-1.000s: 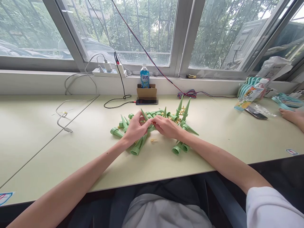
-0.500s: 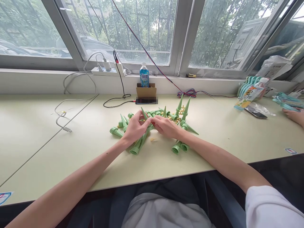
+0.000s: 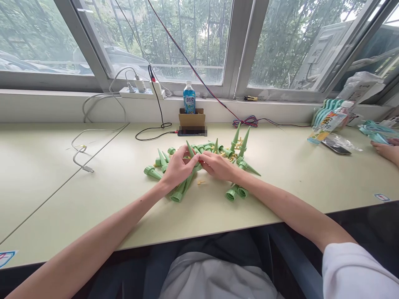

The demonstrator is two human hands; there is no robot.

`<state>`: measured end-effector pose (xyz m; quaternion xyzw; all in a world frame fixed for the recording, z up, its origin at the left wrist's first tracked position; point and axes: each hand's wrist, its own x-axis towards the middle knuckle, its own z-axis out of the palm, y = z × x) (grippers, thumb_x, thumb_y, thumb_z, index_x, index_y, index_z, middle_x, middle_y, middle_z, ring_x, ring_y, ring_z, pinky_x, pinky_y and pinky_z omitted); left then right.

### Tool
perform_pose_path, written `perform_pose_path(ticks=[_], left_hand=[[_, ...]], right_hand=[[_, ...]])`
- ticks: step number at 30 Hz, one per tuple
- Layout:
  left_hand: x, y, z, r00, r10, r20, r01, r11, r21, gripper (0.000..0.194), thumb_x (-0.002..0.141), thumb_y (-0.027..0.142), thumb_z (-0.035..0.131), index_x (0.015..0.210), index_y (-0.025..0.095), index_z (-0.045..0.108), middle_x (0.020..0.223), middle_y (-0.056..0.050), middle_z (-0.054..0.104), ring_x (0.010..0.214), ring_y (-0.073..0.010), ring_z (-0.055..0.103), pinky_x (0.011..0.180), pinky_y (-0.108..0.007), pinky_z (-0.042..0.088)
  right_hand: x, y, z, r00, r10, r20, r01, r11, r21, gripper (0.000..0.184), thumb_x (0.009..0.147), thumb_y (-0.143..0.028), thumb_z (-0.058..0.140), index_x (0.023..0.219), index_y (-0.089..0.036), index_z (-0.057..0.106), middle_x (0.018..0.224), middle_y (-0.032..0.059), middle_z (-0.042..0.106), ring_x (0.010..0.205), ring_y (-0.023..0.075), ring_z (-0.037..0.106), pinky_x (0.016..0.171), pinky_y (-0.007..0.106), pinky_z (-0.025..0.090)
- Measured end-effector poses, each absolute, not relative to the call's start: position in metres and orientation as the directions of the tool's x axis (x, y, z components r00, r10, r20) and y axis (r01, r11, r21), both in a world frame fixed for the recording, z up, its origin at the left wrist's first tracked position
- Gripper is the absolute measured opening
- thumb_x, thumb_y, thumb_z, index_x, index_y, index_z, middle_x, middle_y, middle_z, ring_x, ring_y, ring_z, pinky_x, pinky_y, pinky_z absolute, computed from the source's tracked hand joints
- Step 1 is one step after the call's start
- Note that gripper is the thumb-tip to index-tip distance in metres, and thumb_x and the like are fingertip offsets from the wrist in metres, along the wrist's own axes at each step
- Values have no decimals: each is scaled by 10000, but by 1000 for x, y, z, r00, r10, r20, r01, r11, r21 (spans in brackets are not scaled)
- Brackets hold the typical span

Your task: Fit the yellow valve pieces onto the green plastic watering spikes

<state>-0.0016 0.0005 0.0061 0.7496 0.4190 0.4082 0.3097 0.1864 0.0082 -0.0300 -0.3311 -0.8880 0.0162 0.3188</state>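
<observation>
My left hand (image 3: 179,167) is closed around a green plastic watering spike (image 3: 189,148), its pointed tip rising above the fingers. Fingertips of my right hand (image 3: 218,166) are pinched together and meet the left fingertips at the spike; whatever they grip is hidden. More green spikes lie around both hands, including one at the left (image 3: 152,172), one below the left hand (image 3: 178,194) and an upright one at the right (image 3: 244,142). Small yellow plastic pieces (image 3: 240,143) sit among them. A single yellow piece (image 3: 200,182) lies in front of my hands.
Behind the pile, a phone (image 3: 191,131) lies before a cardboard box (image 3: 191,120) and a blue-labelled bottle (image 3: 189,99). A white cable (image 3: 88,169) runs across the left. At the right are a juice bottle (image 3: 327,124), another phone (image 3: 336,147) and another person's hand (image 3: 386,151).
My hands stay together at the same spot, with only a slight shift of the held spike's tip. The other spikes keep their places.
</observation>
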Motion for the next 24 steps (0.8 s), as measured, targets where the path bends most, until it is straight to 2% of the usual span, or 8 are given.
perform_pose_path(ticks=[5,24], left_hand=[[-1,-1,7,322,875,362,392,-471,790,266,879,458,557,890,192,546,916,-34,667,749,-152,630,604,-252,500],[-2,-1,5,341,874,347,397,-468,789,275,888,476,538,892,201,542,905,-38,662,783,-174,639,610,-268,516]], right_hand=[[186,9,-30,-580,604,546,583,776,-240,169,1013,-197,364,968,-162,523,878,39,513,663,116,416,585,234,337],[186,8,-26,-598,579,555,569,794,-216,193,1023,-210,353,965,-158,530,871,46,536,674,124,452,606,241,359]])
